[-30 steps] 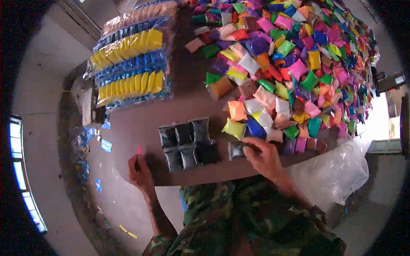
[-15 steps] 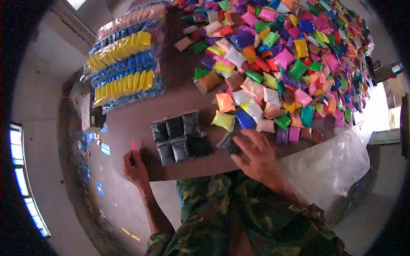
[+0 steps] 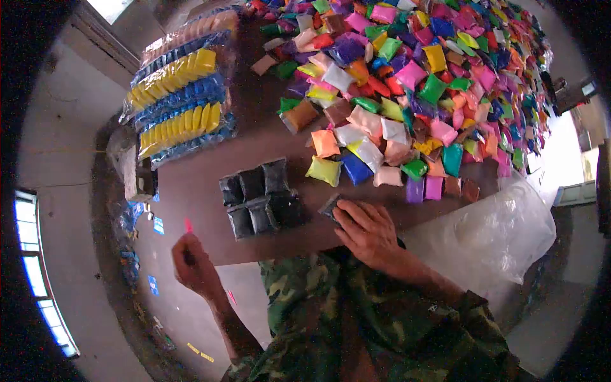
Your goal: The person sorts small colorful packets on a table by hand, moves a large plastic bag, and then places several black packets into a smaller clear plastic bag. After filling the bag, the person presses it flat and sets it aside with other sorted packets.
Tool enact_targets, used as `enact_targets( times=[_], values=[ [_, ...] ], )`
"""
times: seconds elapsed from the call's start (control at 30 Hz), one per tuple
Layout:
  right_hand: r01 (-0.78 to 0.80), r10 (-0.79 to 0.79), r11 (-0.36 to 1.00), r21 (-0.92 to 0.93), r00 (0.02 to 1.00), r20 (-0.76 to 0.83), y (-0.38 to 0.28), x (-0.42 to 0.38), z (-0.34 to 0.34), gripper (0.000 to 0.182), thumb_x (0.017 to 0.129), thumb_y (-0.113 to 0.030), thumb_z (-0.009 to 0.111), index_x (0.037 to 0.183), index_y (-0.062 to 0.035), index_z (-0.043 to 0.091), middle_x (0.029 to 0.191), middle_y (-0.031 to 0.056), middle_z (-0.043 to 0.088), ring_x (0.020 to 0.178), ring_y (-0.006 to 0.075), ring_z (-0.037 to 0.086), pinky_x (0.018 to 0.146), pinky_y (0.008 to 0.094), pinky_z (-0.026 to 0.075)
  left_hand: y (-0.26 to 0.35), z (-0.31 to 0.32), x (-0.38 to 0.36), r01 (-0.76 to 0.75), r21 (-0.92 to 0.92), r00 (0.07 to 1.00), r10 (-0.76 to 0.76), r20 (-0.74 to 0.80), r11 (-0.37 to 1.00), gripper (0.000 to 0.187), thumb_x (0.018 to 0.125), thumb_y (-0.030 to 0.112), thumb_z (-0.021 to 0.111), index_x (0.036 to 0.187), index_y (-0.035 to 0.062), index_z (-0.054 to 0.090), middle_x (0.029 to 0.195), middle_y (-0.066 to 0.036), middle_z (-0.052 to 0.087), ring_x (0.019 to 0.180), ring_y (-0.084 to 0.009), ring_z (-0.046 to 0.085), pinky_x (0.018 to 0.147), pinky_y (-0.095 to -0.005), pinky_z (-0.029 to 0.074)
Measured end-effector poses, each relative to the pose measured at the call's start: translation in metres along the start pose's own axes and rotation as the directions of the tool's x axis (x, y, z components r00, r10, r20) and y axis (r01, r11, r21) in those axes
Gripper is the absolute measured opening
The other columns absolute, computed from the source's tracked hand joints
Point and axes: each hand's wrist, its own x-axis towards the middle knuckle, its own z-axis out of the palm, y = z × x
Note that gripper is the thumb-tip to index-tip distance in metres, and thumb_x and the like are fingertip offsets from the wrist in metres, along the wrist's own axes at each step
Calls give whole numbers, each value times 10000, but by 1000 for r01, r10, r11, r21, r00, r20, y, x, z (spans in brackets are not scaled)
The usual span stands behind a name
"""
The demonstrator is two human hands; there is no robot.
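Note:
My right hand (image 3: 372,235) rests at the table's near edge with its fingers together over a small black packet (image 3: 330,207), whose left end shows past the fingertips. Off the table's left front edge, my left hand (image 3: 194,264) is closed in a pinch, and a thin bright pink strip (image 3: 189,225) sticks up from it. Between the hands lies a block of several black packets (image 3: 252,184) in two rows, side by side on the brown table (image 3: 184,191).
A big heap of small coloured packets (image 3: 407,76) covers the far right of the table. Clear bags of yellow and blue packets (image 3: 181,130) lie at the far left. A clear plastic bag (image 3: 490,232) hangs off the right front edge. Another pink strip (image 3: 231,298) shows beside my left forearm.
My right hand has come down over the single black packet, its fingers drawing together. My left hand has moved slightly left and down, away from the table edge, still with the pink strip.

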Motion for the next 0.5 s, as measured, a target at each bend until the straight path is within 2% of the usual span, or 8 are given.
enact_targets(
  times=[0.03,0.07,0.1,0.13,0.17,0.2,0.4,0.5],
  values=[
    [-10,10,1000,5,1000,0,-1,-1,-1,464,824,-201,791,1259,-85,679,1361,48,592,1135,267,614,886,434,506,14,1,-13,-48,-46,998,50,40,998,140,978,211,716,1009,75,731,856,-23,694,777,-138,626,701,-271,517],
    [-20,20,1000,13,1000,1,-4,-2,-2,459,825,-198,789,1255,-81,678,1352,54,588,1118,274,617,872,435,511,50,5,-28,-158,-28,975,161,155,987,117,961,173,724,1018,70,732,867,-27,699,779,-143,629,713,-273,524],
    [-32,32,999,23,1000,2,-6,-3,-3,453,827,-194,786,1251,-77,678,1343,59,584,1102,281,620,859,437,517,63,13,-43,-188,-30,940,188,283,982,99,936,133,736,1012,69,736,881,-37,706,810,-147,642,738,-286,532],
    [-28,28,999,24,1000,6,-7,-3,-5,449,826,-189,784,1245,-72,676,1329,63,583,1086,285,621,850,439,519,54,31,-56,-359,-102,865,372,336,928,95,916,62,714,1010,49,724,870,-61,707,769,-142,660,696,-306,541],
    [-25,24,999,23,1000,8,-7,-1,-7,444,826,-185,781,1240,-67,674,1316,66,581,1069,289,623,841,442,522,77,42,-69,-394,-73,803,382,458,916,128,891,59,743,1018,63,727,863,-94,713,786,-179,689,696,-329,555],
    [-23,23,1000,20,1000,9,-6,-2,-8,439,825,-180,778,1235,-62,672,1302,70,579,1053,293,624,833,445,525,95,57,-79,-289,-182,771,341,538,940,138,878,64,760,1011,80,727,826,-113,709,752,-230,700,691,-339,558],
    [-48,47,999,18,996,82,-3,-14,-14,456,811,-189,768,1234,-58,661,1294,69,566,1041,298,622,826,457,532,89,111,-98,-465,-179,646,471,601,867,75,881,90,745,948,96,713,775,-129,698,687,-347,696,603,-412,550],
    [-73,70,997,20,992,107,-6,-15,-18,481,801,-199,771,1249,-64,659,1317,72,553,1061,302,617,846,460,536,80,121,-97,-449,-218,611,476,633,867,42,889,107,731,914,101,697,771,-130,688,681,-362,686,572,-447,536]
  ],
)
